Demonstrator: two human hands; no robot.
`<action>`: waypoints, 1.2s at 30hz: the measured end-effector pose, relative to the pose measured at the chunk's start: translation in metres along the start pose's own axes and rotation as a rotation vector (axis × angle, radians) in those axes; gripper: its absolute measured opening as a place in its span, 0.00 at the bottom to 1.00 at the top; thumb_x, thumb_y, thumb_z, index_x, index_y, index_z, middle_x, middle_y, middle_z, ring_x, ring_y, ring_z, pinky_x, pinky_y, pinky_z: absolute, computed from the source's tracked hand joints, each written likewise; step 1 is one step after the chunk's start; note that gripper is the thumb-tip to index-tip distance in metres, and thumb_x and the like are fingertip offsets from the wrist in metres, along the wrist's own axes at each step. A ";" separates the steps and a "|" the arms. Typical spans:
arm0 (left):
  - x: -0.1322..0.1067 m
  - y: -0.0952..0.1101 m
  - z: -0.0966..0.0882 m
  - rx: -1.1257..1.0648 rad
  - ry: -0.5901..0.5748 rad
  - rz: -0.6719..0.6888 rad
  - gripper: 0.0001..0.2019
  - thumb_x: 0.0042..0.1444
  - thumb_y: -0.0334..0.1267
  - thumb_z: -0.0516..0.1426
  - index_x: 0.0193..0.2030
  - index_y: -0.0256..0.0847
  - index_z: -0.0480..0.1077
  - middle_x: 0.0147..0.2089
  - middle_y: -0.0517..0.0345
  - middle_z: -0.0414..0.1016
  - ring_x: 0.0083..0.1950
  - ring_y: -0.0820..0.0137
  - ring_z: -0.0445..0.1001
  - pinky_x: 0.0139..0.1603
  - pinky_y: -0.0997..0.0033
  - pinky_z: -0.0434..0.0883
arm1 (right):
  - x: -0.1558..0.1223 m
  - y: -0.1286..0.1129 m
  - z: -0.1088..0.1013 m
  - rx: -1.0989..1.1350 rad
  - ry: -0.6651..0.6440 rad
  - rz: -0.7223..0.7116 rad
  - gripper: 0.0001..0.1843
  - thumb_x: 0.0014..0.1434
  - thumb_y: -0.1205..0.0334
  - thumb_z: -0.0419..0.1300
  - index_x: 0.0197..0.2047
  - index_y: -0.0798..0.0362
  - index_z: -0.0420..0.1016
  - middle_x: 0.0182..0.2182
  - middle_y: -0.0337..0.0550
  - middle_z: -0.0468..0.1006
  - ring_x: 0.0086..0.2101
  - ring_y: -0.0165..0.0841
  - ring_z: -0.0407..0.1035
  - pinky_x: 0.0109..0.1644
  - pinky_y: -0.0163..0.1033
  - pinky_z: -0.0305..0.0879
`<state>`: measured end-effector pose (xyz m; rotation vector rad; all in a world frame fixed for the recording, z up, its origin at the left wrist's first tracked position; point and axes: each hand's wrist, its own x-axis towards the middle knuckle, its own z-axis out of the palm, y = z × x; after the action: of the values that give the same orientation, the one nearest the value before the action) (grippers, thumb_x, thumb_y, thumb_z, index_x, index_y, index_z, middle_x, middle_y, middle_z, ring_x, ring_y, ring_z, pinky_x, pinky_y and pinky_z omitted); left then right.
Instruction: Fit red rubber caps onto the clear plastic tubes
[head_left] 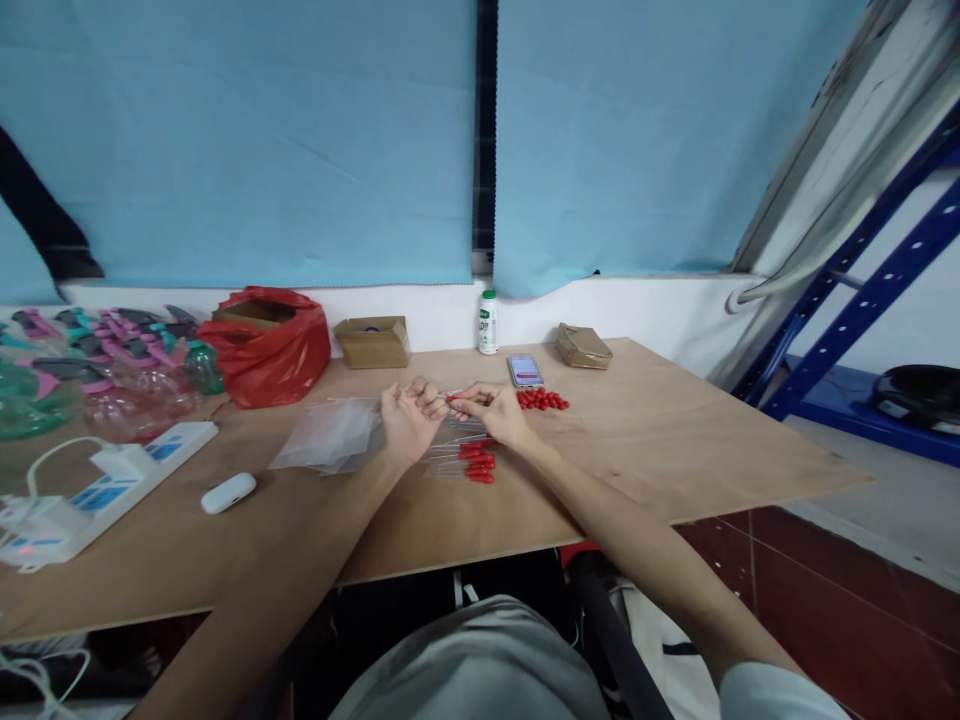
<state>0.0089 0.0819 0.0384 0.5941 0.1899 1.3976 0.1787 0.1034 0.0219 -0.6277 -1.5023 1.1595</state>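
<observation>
Bags (324,437), clear, flat on wooden table (645,430); left hand (410,422), fingers curled, grip unclear; small red piece (451,398) between hands; red-ended rods (478,466) lying nearer; right hand (495,411) pinching small red piece; red pellets (544,400) beside phone (526,370).

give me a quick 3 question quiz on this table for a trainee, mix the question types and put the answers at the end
1. Multiple choice: which thing lies just beyond the pile of loose red pieces, on the side away from the person?
a) the white power strip
b) the phone
c) the small white case

2. True or false: the red plastic bag stands between the spray bottles and the open cardboard box.

3. Fill in the missing colour: the small piece at the fingertips of the right hand is ____.

Key: 1. b; 2. true; 3. red
</observation>
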 end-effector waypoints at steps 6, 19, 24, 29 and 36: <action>0.000 -0.001 0.001 -0.011 0.001 -0.004 0.20 0.69 0.51 0.46 0.29 0.42 0.55 0.25 0.64 0.52 0.23 0.72 0.54 0.26 0.71 0.60 | -0.002 -0.002 -0.001 -0.075 0.003 -0.049 0.22 0.48 0.44 0.75 0.35 0.56 0.82 0.27 0.44 0.83 0.28 0.35 0.77 0.37 0.40 0.76; -0.002 -0.005 0.002 -0.002 -0.017 -0.055 0.19 0.69 0.51 0.45 0.30 0.42 0.55 0.26 0.63 0.52 0.24 0.72 0.54 0.27 0.71 0.61 | -0.010 -0.011 -0.005 -0.341 -0.023 -0.194 0.21 0.59 0.43 0.68 0.39 0.55 0.85 0.28 0.45 0.83 0.29 0.35 0.75 0.36 0.38 0.70; -0.002 -0.008 -0.001 -0.032 -0.017 -0.088 0.17 0.68 0.49 0.48 0.31 0.42 0.55 0.28 0.61 0.55 0.25 0.72 0.56 0.27 0.71 0.62 | -0.013 -0.017 -0.010 -0.524 -0.030 -0.291 0.18 0.65 0.47 0.64 0.40 0.54 0.86 0.30 0.44 0.84 0.29 0.34 0.74 0.37 0.37 0.66; -0.001 -0.008 -0.005 -0.033 -0.046 -0.120 0.15 0.68 0.47 0.49 0.31 0.42 0.55 0.29 0.62 0.55 0.25 0.73 0.55 0.28 0.71 0.61 | -0.015 -0.021 -0.011 -0.618 -0.084 -0.380 0.16 0.68 0.50 0.61 0.41 0.52 0.85 0.36 0.44 0.85 0.33 0.35 0.77 0.42 0.36 0.67; 0.000 -0.009 -0.010 -0.002 -0.092 -0.132 0.15 0.68 0.47 0.48 0.32 0.41 0.57 0.31 0.61 0.56 0.25 0.73 0.55 0.28 0.71 0.60 | -0.011 -0.016 -0.012 -0.583 -0.029 -0.347 0.17 0.66 0.48 0.64 0.40 0.55 0.84 0.31 0.43 0.84 0.29 0.32 0.75 0.38 0.35 0.67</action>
<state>0.0122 0.0839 0.0258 0.6313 0.1515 1.2405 0.1960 0.0915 0.0308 -0.6969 -1.8999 0.4601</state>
